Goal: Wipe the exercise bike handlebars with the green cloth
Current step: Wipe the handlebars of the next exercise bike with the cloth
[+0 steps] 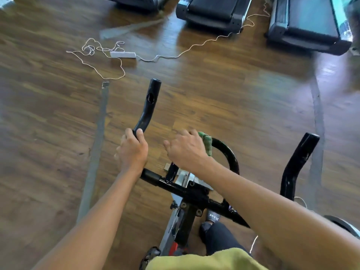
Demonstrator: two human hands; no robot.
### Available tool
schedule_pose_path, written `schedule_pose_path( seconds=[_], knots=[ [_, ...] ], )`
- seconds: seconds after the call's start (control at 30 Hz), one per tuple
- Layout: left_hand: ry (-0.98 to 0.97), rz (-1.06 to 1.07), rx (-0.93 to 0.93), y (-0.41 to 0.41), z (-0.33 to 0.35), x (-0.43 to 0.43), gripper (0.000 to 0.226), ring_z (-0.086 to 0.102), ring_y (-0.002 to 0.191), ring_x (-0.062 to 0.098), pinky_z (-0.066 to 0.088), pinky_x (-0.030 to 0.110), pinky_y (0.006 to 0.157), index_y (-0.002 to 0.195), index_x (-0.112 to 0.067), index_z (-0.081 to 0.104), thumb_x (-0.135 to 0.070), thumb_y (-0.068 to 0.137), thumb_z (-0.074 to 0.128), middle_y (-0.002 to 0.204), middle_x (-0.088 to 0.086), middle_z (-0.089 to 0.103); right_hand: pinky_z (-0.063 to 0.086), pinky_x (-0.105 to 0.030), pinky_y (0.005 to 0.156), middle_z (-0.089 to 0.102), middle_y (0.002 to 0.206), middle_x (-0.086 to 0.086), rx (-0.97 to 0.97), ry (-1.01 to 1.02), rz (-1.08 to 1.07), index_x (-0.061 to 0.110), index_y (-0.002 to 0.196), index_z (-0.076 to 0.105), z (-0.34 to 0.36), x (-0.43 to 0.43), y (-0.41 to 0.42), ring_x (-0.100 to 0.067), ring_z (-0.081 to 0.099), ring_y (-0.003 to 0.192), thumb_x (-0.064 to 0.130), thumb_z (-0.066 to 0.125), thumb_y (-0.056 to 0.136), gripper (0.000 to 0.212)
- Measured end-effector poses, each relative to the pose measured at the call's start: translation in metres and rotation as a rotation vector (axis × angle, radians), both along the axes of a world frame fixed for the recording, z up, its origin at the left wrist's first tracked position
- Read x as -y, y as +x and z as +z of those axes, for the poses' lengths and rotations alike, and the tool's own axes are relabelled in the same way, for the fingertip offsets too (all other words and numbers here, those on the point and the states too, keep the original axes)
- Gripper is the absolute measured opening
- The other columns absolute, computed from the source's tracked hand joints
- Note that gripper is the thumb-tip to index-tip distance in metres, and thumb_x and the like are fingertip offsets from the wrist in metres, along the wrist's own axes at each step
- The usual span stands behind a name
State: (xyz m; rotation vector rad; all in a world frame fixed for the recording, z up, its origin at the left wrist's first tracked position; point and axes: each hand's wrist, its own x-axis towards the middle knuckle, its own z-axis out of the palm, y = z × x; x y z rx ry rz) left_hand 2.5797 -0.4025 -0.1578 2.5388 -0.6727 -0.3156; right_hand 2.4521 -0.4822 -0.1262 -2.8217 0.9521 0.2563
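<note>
A yellow-green garment (204,258) fills the near edge; two bare forearms reach away from it over the exercise bike.

**Hands.** The left hand (132,151) grips the base of the left horn of the handlebars (149,106), its fingers (128,134) curled round the tube. The right hand (185,149) holds the green cloth (207,144) against the far-left curve of the centre loop (228,152). Its fingers are bent over the cloth, though how tightly cannot be told.

**Cloth.** It is bunched into a narrow roll lying across the loop, touching it. Its long axis runs near to far, with most of it showing on the right side of the hand.

**Handlebars.**
- The crossbar (175,185) runs on a slant, its left end farther away than its right.
- Both horns point away from the person. The left one curves up to an open tip, and the right horn (298,158) leans far and right.

**Risks, as judged.**
- A cloth this bunched covers little tube, so the underside of the loop may be missed.
- A loose hold on the glossy curve could let the cloth slide off and drop to the wooden floor (233,104).
- The right horn stands well apart from the cloth, so reaching it means a stretch across the frame.
</note>
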Motion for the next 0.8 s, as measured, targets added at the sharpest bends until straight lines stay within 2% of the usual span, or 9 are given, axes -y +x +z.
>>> schedule_pose_path(
  seconds=[0.07, 0.13, 0.2, 0.27, 0.37, 0.47, 0.67, 0.73, 0.8],
  knots=[
    [0.001, -0.005, -0.001, 0.000, -0.001, 0.000, 0.045, 0.056, 0.103, 0.042, 0.037, 0.047, 0.081, 0.113, -0.010, 0.047, -0.046, 0.102, 0.022, 0.115, 0.017, 0.058, 0.035, -0.041, 0.098, 0.070, 0.111, -0.006, -0.128, -0.037, 0.267, 0.019, 0.101, 0.071, 0.000, -0.016, 0.006, -0.025, 0.056, 0.110, 0.035, 0.028, 0.105, 0.047],
    [0.008, -0.007, -0.006, 0.000, 0.001, 0.000, 0.045, 0.056, 0.104, 0.042, 0.036, 0.045, 0.080, 0.114, -0.010, 0.047, -0.046, 0.103, 0.023, 0.117, 0.016, 0.058, 0.035, -0.037, 0.089, 0.069, 0.113, -0.004, -0.232, 0.013, 0.393, 0.023, 0.097, 0.067, 0.007, -0.019, 0.012, -0.024, 0.057, 0.105, 0.034, 0.033, 0.102, 0.036],
    [0.012, -0.001, -0.010, 0.000, 0.002, 0.001, 0.044, 0.056, 0.105, 0.042, 0.038, 0.046, 0.082, 0.115, -0.010, 0.048, -0.045, 0.103, 0.025, 0.119, 0.015, 0.059, 0.037, -0.035, 0.082, 0.067, 0.111, -0.006, -0.402, 0.127, 0.402, 0.023, 0.098, 0.061, 0.013, -0.016, 0.026, -0.026, 0.056, 0.098, 0.032, 0.036, 0.099, 0.027],
    [0.015, -0.004, 0.001, 0.000, 0.003, 0.000, 0.043, 0.057, 0.104, 0.042, 0.039, 0.046, 0.080, 0.113, -0.011, 0.049, -0.046, 0.103, 0.026, 0.118, 0.014, 0.060, 0.042, -0.032, 0.078, 0.063, 0.101, -0.006, -0.608, 0.248, 0.367, 0.021, 0.100, 0.063, 0.014, -0.013, 0.045, -0.024, 0.057, 0.090, 0.031, 0.036, 0.096, 0.028],
    [0.003, -0.014, 0.000, 0.000, 0.003, -0.001, 0.040, 0.059, 0.100, 0.041, 0.034, 0.042, 0.073, 0.109, -0.013, 0.048, -0.046, 0.103, 0.026, 0.114, 0.012, 0.060, 0.045, -0.032, 0.072, 0.065, 0.086, -0.001, -0.816, 0.481, 0.298, 0.019, 0.084, 0.064, 0.007, -0.007, 0.067, -0.018, 0.059, 0.072, 0.031, 0.038, 0.096, 0.031],
    [-0.001, -0.011, 0.011, 0.001, 0.002, -0.003, 0.038, 0.059, 0.097, 0.040, 0.032, 0.039, 0.071, 0.106, -0.013, 0.047, -0.045, 0.103, 0.027, 0.111, 0.011, 0.061, 0.047, -0.030, 0.065, 0.065, 0.079, -0.001, -0.875, 0.547, 0.296, 0.018, 0.079, 0.064, 0.002, -0.001, 0.076, -0.018, 0.060, 0.069, 0.031, 0.044, 0.096, 0.028],
    [-0.031, -0.032, 0.037, 0.001, 0.002, -0.005, 0.036, 0.060, 0.093, 0.039, 0.033, 0.038, 0.070, 0.102, -0.014, 0.047, -0.044, 0.103, 0.028, 0.105, 0.011, 0.062, 0.054, -0.038, 0.089, 0.072, 0.089, -0.009, -0.908, 0.695, 0.217, 0.013, 0.091, 0.072, -0.008, 0.012, 0.075, -0.026, 0.069, 0.086, 0.030, 0.051, 0.095, 0.028],
    [-0.047, -0.033, 0.045, 0.000, 0.000, -0.005, 0.036, 0.060, 0.092, 0.040, 0.037, 0.041, 0.071, 0.099, -0.015, 0.046, -0.045, 0.103, 0.027, 0.104, 0.011, 0.062, 0.054, -0.035, 0.083, 0.072, 0.085, -0.008, -0.881, 0.722, 0.162, 0.014, 0.089, 0.072, -0.010, 0.022, 0.074, -0.026, 0.069, 0.081, 0.033, 0.053, 0.093, 0.028],
    [-0.048, -0.024, 0.047, -0.001, 0.000, -0.005, 0.036, 0.060, 0.093, 0.040, 0.036, 0.042, 0.073, 0.099, -0.015, 0.047, -0.045, 0.103, 0.027, 0.104, 0.012, 0.063, 0.050, -0.031, 0.070, 0.066, 0.075, -0.006, -0.843, 0.723, 0.131, 0.017, 0.079, 0.069, -0.008, 0.035, 0.071, -0.024, 0.062, 0.068, 0.035, 0.054, 0.090, 0.026]
  ],
)
